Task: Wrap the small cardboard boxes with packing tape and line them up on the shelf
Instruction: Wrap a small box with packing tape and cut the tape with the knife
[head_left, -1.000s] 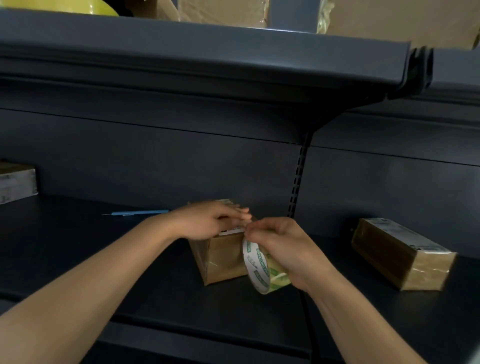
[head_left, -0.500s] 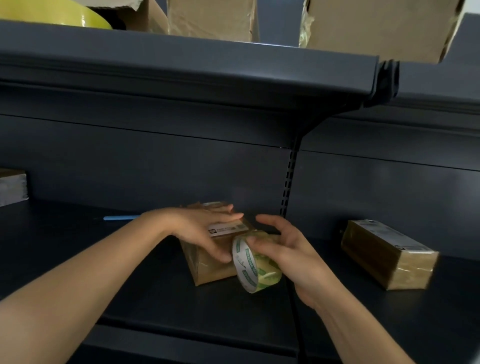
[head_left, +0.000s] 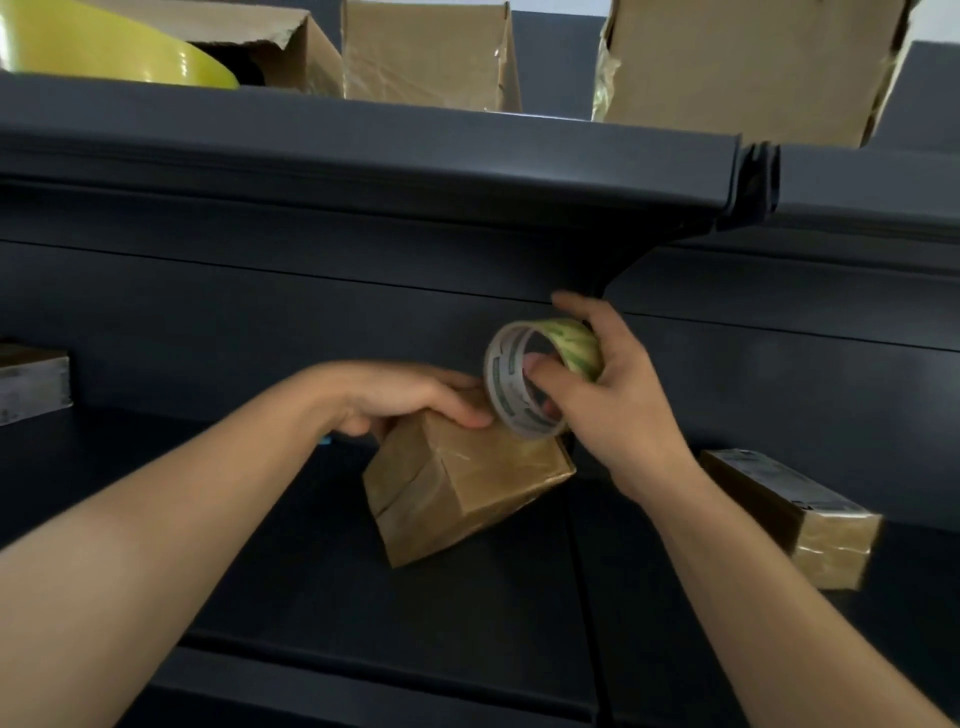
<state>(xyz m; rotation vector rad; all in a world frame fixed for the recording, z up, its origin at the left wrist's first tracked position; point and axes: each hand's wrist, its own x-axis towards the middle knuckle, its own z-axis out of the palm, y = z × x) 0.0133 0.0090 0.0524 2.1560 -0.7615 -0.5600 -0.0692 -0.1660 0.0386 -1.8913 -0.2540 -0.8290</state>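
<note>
Box (head_left: 467, 499) now tipped up under gripping left hand (head_left: 410, 397); right hand (head_left: 597, 395) — fingers curled round tape roll (head_left: 540, 376) — has lifted it: another wrap under way.

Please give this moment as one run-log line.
phase: taping | left hand: holds box, tilted, on shelf | right hand: holds tape roll at box top | second box: lies right, taped

The dark lower shelf (head_left: 467, 613) carries a tape-wrapped box (head_left: 795, 514) lying flat at the right and a grey-sided box (head_left: 31, 382) at the far left, cut off by the frame. Between them a tilted brown box (head_left: 462, 493) seems to touch it by one lower corner. The upper shelf (head_left: 363, 150) bears three cardboard cartons (head_left: 426, 52) and a yellow object (head_left: 104, 52).
</note>
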